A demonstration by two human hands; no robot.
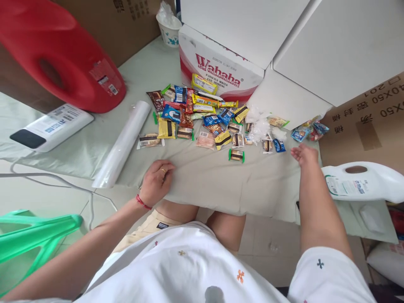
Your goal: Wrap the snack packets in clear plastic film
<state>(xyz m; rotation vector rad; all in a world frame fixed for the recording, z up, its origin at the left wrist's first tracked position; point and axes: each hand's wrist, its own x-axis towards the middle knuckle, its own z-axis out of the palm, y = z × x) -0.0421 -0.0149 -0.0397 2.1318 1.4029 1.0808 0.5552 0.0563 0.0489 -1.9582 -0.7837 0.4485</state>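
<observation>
My left hand (pixel 158 181), with a ring and a red wrist cord, rests at the cloth's front edge. Its fingers are curled under, and nothing shows in them. Just left of it lies a clear plastic film roll (pixel 123 145). My right hand (pixel 304 155) is at the right, palm partly up, fingers loosely apart and holding nothing. Close by its fingertips lie a small blue snack packet (pixel 279 145) and a bunch of bagged snacks (pixel 311 130). A pile of wrapped snacks, including a yellow packet (pixel 166 128) and a green-ended packet (pixel 236 155), spreads between the hands.
Behind the snacks stands a Wahaha water carton (pixel 221 67) beside white boxes (pixel 303 59). A red jug (pixel 72 63), a white device (pixel 52 128) and a paper cup (pixel 169 31) are to the left. A white bottle (pixel 362 182) lies right, beside a cardboard box (pixel 375 122).
</observation>
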